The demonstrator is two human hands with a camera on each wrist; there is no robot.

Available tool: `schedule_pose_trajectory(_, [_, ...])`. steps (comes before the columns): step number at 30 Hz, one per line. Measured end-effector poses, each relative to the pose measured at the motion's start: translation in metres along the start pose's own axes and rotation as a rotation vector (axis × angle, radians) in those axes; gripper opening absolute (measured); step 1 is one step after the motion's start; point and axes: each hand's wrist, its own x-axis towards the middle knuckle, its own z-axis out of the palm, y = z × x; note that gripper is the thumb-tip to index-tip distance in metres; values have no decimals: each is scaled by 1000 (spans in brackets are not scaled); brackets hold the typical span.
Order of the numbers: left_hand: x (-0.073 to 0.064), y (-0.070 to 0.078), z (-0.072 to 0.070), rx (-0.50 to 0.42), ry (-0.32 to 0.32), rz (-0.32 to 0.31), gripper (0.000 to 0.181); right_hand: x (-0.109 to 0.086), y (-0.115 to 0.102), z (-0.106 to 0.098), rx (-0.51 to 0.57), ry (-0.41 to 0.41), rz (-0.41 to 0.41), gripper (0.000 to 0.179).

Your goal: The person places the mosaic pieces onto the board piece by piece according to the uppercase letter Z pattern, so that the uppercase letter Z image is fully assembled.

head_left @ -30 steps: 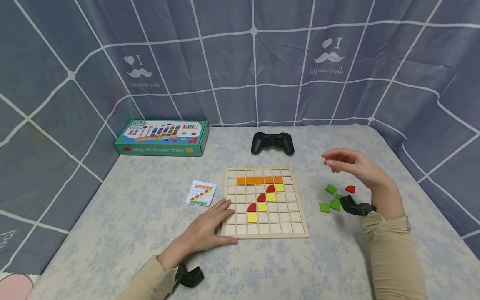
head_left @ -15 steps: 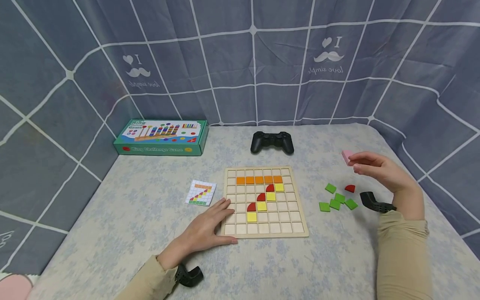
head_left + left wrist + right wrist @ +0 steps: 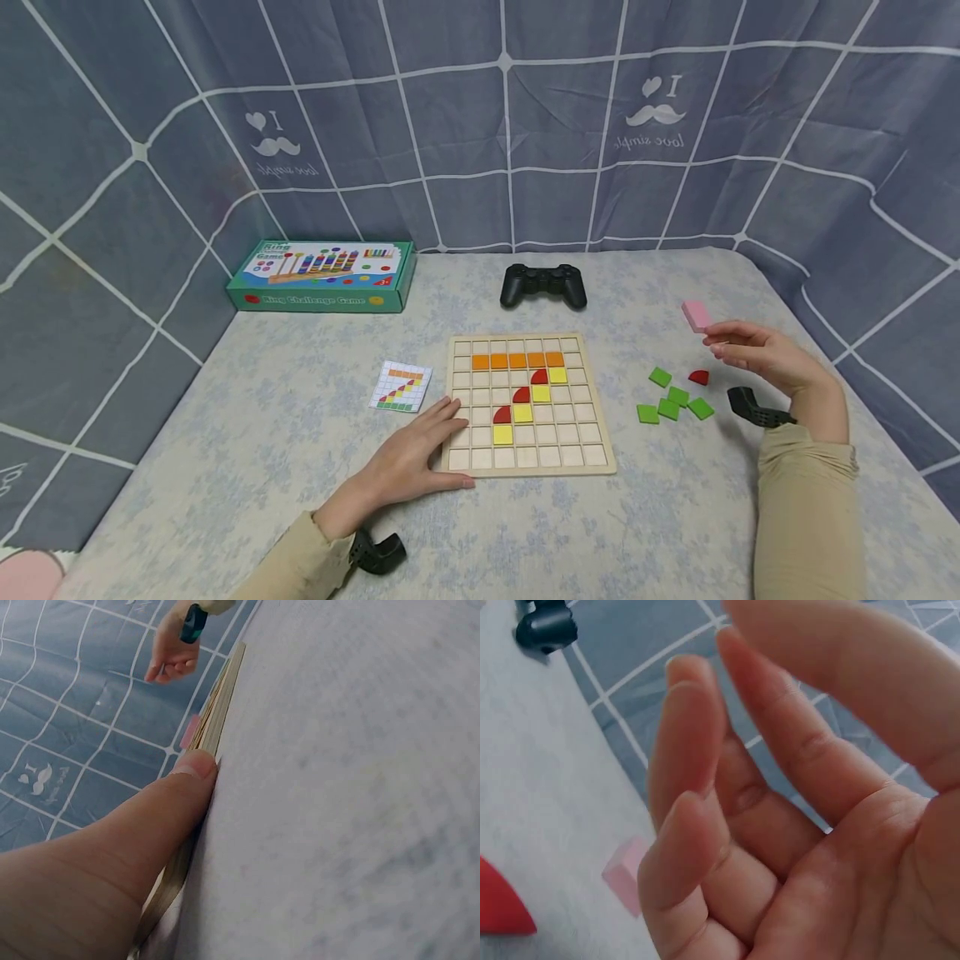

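My left hand (image 3: 401,461) rests at the left side of a wooden grid board (image 3: 572,433). Its fingers touch the left edge and its thumb (image 3: 150,825) lies along the near edge. On the board are a row of orange squares (image 3: 518,361), several yellow squares (image 3: 522,412) and red quarter-circles (image 3: 521,395). My right hand (image 3: 776,362) hovers over the right of the table, fingers loosely bent, nothing seen between them in the right wrist view. Just beyond its fingertips lies a pink block (image 3: 696,316). Nearer me lie several green square tiles (image 3: 678,396) and one red quarter-circle piece (image 3: 699,377).
A card (image 3: 402,386) with a coloured grid pattern lies left of the board. Behind the board is a black game controller (image 3: 543,286). A green game box (image 3: 322,277) sits at the back left. Grey-blue curtains (image 3: 465,125) surround the table.
My right hand has moved right, then slightly back toward me, uncovering the pink block and some green tiles. The left hand and the board have stayed in place.
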Motion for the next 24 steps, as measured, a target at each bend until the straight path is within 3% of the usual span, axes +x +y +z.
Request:
schedule_pose_trajectory(10, [0, 0, 0, -7, 4, 4, 82, -3, 18, -6, -51, 51, 190, 28])
schedule_pose_trajectory(16, [0, -1, 0, -7, 6, 6, 82, -6, 24, -8, -128, 39, 261, 38])
schedule_pose_trajectory(24, [0, 0, 0, -4, 8, 10, 81, -7, 25, -6, -43, 47, 299, 33])
